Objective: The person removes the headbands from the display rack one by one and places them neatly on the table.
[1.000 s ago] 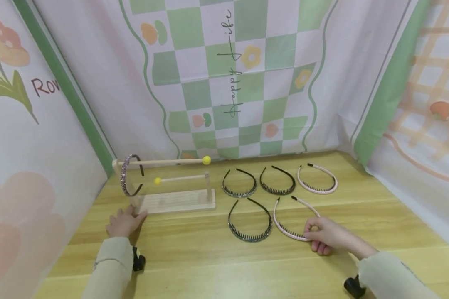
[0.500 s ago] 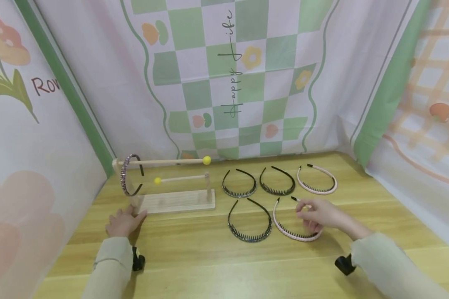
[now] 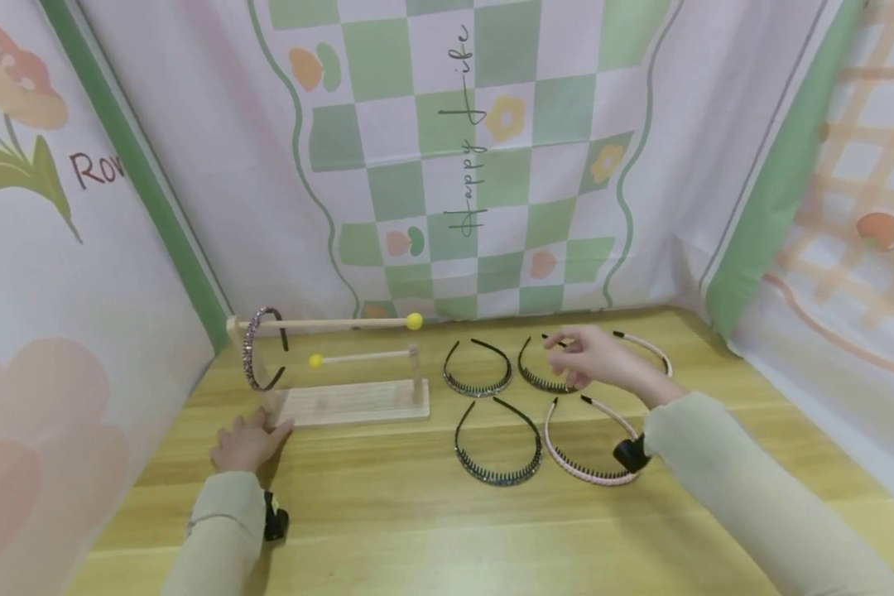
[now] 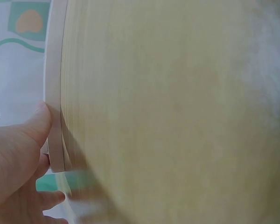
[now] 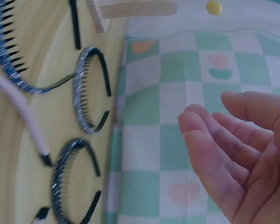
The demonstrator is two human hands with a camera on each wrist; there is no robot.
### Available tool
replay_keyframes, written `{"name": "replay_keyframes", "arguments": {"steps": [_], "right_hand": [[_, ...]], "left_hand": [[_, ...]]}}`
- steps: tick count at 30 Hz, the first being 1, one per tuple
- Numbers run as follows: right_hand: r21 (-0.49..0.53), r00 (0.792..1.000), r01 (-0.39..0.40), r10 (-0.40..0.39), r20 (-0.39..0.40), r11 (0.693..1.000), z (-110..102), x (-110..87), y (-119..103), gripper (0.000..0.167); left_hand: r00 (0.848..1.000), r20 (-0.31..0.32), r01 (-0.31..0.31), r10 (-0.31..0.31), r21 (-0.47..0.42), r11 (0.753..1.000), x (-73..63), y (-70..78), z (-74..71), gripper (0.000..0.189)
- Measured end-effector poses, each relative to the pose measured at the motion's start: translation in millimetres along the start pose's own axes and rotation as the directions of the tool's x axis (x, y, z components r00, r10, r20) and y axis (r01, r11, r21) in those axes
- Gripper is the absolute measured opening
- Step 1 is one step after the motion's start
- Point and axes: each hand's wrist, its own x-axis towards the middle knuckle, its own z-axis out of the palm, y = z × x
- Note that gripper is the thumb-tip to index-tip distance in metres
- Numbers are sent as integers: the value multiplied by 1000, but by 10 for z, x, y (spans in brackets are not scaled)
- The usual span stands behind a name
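Note:
My left hand (image 3: 244,445) holds the left end of a wooden headband stand (image 3: 350,403), thumb along the base's edge in the left wrist view. A glittery headband (image 3: 249,356) hangs on the stand's upper rod. Over the back row, my right hand (image 3: 592,362) has nothing in it, its fingers loosely bent and thumb apart in the right wrist view. Beneath it, partly covered, lies a black headband (image 3: 540,382). A pink headband (image 3: 592,478) lies in the front row, and another pink headband (image 3: 644,341) shows partly behind my right hand.
Left of these lie two dark glittery toothed headbands, one at the back (image 3: 477,391) and one in front (image 3: 497,478). The stand's lower rod (image 3: 365,357) ends in a yellow ball (image 3: 316,361). A checkered curtain (image 3: 492,190) hangs behind the table.
My right hand has left the front pink headband, lifting and moving back and left over the black one. The left hand stays on the stand, and the headbands lie as before.

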Motion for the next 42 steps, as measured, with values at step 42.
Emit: {"name": "replay_keyframes", "arguments": {"steps": [42], "right_hand": [[18,967,255,-255,-20,967,838,1194,-1749,42]], "left_hand": [[999,-28,-18,20,45,999,-15,27,-30,79]]}}
